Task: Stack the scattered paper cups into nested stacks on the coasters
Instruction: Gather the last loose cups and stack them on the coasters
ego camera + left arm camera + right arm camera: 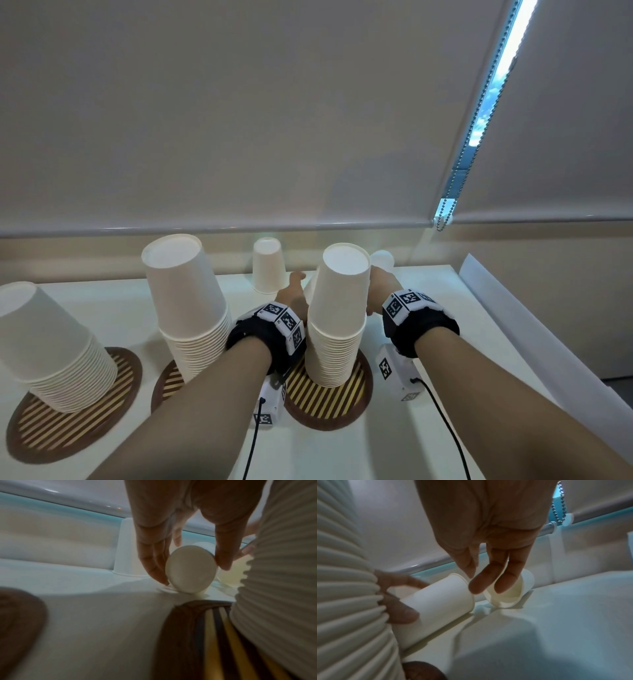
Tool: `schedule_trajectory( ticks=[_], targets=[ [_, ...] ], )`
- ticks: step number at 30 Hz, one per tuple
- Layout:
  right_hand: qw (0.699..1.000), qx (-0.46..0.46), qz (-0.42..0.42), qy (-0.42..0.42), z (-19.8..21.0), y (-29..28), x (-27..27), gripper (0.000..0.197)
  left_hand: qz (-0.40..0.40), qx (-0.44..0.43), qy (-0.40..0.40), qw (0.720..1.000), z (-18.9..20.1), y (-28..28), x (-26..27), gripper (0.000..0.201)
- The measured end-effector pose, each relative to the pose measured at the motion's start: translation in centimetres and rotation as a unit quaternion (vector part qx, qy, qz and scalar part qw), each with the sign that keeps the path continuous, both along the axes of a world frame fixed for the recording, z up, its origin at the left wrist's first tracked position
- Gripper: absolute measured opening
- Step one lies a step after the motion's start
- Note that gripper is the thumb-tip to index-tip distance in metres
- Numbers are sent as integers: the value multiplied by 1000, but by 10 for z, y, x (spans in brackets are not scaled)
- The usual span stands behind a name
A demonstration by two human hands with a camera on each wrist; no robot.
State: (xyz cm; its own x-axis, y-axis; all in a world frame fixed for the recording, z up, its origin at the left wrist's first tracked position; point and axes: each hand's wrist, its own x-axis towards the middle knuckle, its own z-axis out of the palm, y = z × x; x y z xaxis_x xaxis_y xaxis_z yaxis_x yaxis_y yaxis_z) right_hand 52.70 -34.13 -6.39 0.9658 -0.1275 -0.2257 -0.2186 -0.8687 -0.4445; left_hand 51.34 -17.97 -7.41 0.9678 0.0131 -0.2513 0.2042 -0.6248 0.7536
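Three tall stacks of upturned white paper cups stand on brown striped coasters: left stack [51, 346], middle stack [191, 305], right stack [337, 318] on its coaster [329, 401]. Behind the right stack my left hand [192, 574] grips a cup lying on its side [190, 569], fingers on one flank and thumb on the other. Just right of it a second cup [510, 592] stands tipped on its rim. Two nearly straight fingers of my right hand [484, 584] reach into its mouth, and the thumb is off it. One cup [269, 265] stands upturned at the back.
The white table [411, 428] ends at a low ledge under a roller blind [239, 120], whose bead chain [445, 209] hangs at the right. A rolled white sheet [513, 325] lies along the right edge. Wrist-camera cables trail toward me.
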Motion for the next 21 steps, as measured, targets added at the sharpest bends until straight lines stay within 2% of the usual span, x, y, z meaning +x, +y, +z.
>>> schedule_trajectory(
  ticks=[2,4,9,15,18,21],
  targets=[
    [996,82,-28,-31,-4,-2,-2,49,7,10,-19,1000,-3,3,-1,46],
    [993,85,-23,-73,-4,-4,-7,55,16,3,-31,999,-3,5,-7,51],
    [994,42,-21,-98,8,-12,-21,47,47,-8,-68,997,17,11,-20,59],
    [997,-45,-40,-55,7,-18,-20,46,82,-20,-111,990,28,10,-27,37],
    [993,-85,-76,-16,2,-24,-14,49,76,-36,-132,988,21,13,-26,36],
    [994,-66,-81,9,-11,-30,-10,53,75,-52,-149,985,14,13,-23,38]
  ],
)
